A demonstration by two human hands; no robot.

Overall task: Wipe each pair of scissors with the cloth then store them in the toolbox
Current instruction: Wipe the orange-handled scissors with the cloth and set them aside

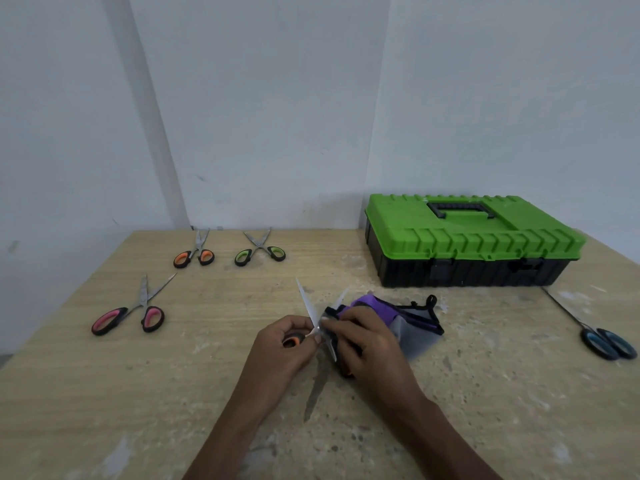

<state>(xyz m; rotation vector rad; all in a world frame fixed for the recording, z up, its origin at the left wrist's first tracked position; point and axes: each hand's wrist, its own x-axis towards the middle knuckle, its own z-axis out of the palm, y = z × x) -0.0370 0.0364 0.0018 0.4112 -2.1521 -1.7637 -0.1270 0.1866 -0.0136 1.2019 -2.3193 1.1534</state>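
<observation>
My left hand [289, 344] grips the orange handle of an open pair of scissors [306, 301], one blade pointing up and away. My right hand [367, 344] holds the purple and grey cloth [412, 317] against the other blade and handle, which it mostly hides. Pink-handled scissors [130, 315] lie at the left. Orange-handled scissors [194, 256] and green-handled scissors [259, 252] lie at the back left. Blue-handled scissors [602, 337] lie at the right edge. The green-lidded black toolbox [471, 240] stands shut at the back right.
The worn wooden table [173, 393] meets a white wall at the back. Its left edge drops off near the pink scissors.
</observation>
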